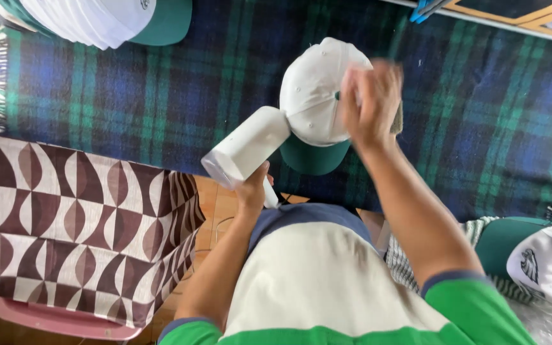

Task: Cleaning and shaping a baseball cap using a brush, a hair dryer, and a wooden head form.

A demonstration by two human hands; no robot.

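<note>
Head view. I see the right hand (370, 105) clamped on a white cap (314, 89) with a green brim, held over the plaid blanket (161, 96). The left hand (253, 188), at the blanket's near edge, grips a white handheld steamer (247, 148) whose head touches the cap. A stack of caps (97, 19) lies at the blanket's far corner; a patterned cloth (78, 223) lies beside its near edge.
</note>
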